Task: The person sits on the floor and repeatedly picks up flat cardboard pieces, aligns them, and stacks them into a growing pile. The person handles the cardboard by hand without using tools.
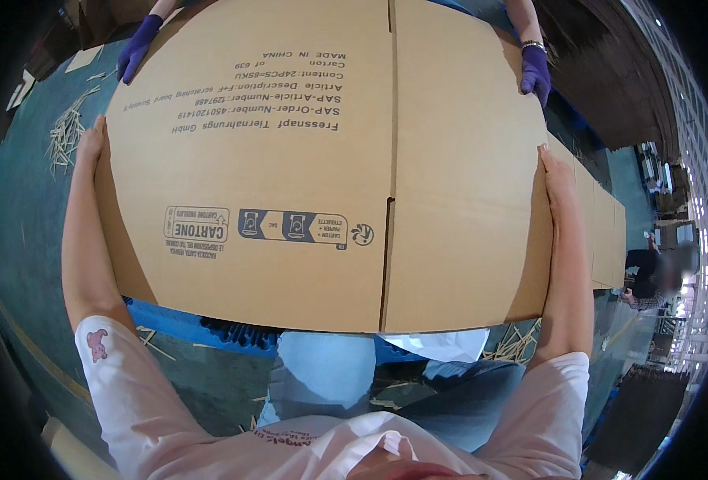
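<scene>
A large flattened brown carton (290, 172) with dark print and symbols spreads across the middle of the head view. A fold line with slots runs down it, right of centre. My left hand (91, 142) is closed on its left edge, and my right hand (558, 172) grips the right edge at about the same height. Fingers of both hands are partly hidden at the board's edges. Farther off, a co-worker's purple-gloved hands, one on the left (136, 54) and one on the right (534, 72), hold the same carton near its far corners.
A blue pallet (238, 334) shows under the carton's near edge. Cardboard strips litter the floor at the left (67, 132) and near my legs. More flat cardboard (606, 228) lies to the right. Dark stacked sheets (622, 72) stand at upper right; another person (650, 272) is farther right.
</scene>
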Demonstrator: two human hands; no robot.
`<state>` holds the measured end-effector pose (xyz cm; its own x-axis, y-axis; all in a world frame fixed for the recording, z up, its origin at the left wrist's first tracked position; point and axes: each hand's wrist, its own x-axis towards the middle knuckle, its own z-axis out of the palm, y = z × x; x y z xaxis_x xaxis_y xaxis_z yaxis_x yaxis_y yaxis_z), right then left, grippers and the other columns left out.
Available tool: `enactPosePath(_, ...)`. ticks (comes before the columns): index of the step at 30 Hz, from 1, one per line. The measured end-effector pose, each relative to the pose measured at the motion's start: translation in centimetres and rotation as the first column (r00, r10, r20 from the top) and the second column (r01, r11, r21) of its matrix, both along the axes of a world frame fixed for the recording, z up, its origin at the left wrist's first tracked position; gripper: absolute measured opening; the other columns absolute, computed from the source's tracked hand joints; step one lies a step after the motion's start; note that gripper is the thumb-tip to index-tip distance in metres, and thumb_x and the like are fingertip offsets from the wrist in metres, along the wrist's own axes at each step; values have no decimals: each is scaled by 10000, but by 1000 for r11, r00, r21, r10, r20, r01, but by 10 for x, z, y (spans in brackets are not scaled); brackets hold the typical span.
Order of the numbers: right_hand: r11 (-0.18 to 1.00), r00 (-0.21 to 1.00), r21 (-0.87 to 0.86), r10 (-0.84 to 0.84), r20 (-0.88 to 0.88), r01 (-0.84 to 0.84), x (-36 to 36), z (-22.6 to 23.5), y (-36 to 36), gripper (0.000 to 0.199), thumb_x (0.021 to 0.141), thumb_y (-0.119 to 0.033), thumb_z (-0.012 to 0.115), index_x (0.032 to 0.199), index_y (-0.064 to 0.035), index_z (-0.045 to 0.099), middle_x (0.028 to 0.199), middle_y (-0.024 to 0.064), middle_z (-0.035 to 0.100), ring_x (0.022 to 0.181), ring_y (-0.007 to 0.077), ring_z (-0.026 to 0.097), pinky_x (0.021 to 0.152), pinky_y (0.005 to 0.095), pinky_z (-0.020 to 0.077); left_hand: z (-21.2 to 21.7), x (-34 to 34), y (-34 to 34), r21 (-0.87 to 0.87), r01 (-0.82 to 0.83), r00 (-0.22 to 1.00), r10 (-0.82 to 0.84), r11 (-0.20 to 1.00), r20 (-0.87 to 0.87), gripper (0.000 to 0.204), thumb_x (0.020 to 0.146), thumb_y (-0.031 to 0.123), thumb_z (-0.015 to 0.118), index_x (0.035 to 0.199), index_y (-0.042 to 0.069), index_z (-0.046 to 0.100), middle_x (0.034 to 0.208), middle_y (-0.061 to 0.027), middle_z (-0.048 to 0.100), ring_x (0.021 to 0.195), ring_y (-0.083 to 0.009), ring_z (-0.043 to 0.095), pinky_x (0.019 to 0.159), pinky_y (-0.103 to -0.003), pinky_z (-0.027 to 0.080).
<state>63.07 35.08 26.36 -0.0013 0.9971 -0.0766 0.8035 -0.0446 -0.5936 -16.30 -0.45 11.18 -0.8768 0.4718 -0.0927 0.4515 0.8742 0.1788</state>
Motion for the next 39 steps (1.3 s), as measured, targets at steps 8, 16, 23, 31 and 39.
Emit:
enactPosePath(8,981,901,192,-63,428,-23,-6,-17,-10,639,872,-528,354,1007,39,616,1055,274,571,1031,406,527,907,440,387,41,97,24,55,-271,962,272,961,-22,686,872,564,296,1221,12,509,1285,-196,472,1206,-350,431,986,-447,334)
enactPosePath(16,959,828,170,98,552,-226,25,-35,41,664,874,-539,338,1010,50,612,1097,280,547,1050,412,513,920,452,378,53,170,27,73,-127,964,141,989,-225,556,865,445,354,1167,14,532,1214,-201,524,1140,-366,484,957,-457,368)
enactPosePath(23,985,877,168,-58,476,-26,9,-13,11,612,890,-521,362,1094,5,597,1149,225,562,1084,350,533,902,435,414,105,464,-2,398,726,641,-762,561,-95,588,715,218,657,1246,50,468,1339,-151,407,1289,-296,319,1071,-392,263)
enactPosePath(31,975,916,214,-138,378,59,-12,-5,-38,494,905,-445,389,1064,-33,610,1131,186,586,1047,334,563,852,440,456,119,573,-6,501,832,395,-888,238,-235,644,639,191,751,1221,65,506,1314,-147,442,1246,-307,381,1031,-409,322)
enactPosePath(39,952,974,305,-40,223,-31,10,-40,-29,403,863,-361,460,961,-6,625,1021,214,616,969,364,584,829,436,465,121,575,-3,425,889,313,-902,169,-296,567,644,132,738,1173,54,551,1288,-139,476,1202,-310,437,1005,-389,367)
